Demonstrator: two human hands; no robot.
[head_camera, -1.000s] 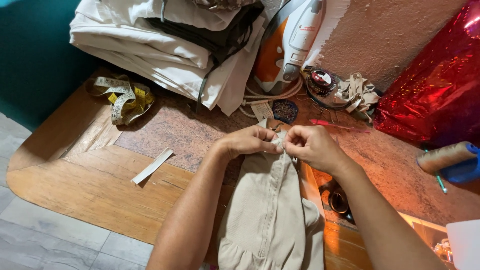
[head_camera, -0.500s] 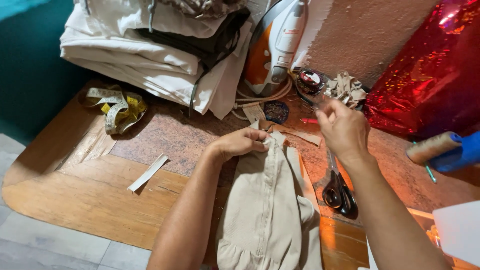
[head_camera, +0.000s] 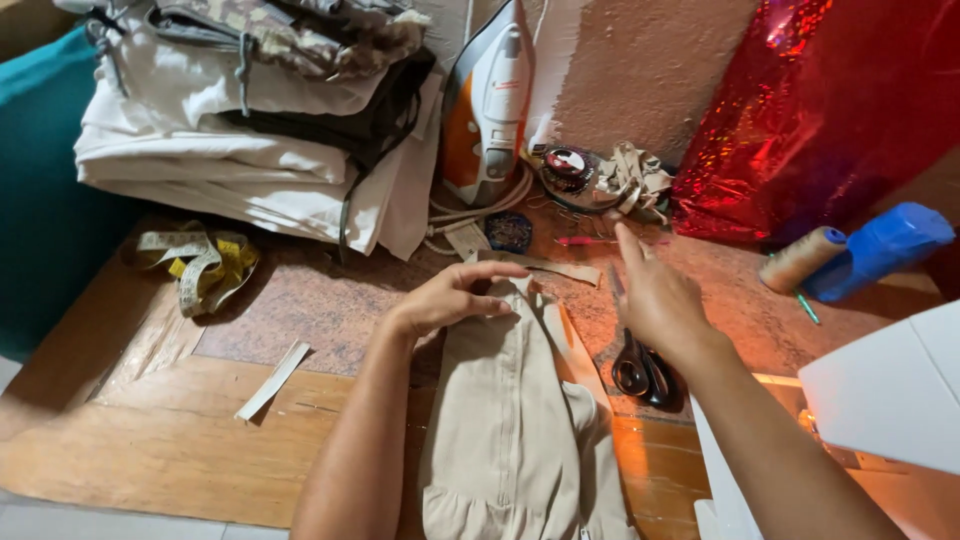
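A beige garment (head_camera: 515, 420) lies lengthwise on the wooden table (head_camera: 140, 440). My left hand (head_camera: 455, 295) rests flat on its far end, fingers pressing the cloth down. My right hand (head_camera: 655, 295) hovers to the right of the garment with fingers spread and holds nothing; it is above black-handled scissors (head_camera: 640, 365) and points toward a thin red pen-like tool (head_camera: 590, 241) lying further back.
A stack of folded clothes (head_camera: 250, 120) fills the back left, an orange and white iron (head_camera: 490, 100) stands behind the garment. A yellow tape measure (head_camera: 200, 265) lies left. Red shiny foil (head_camera: 830, 120), a thread spool (head_camera: 800, 258), a blue object (head_camera: 875, 250) sit right.
My right hand has let go of the garment's end and moved right and back, over the scissors. My left hand stays on the cloth.
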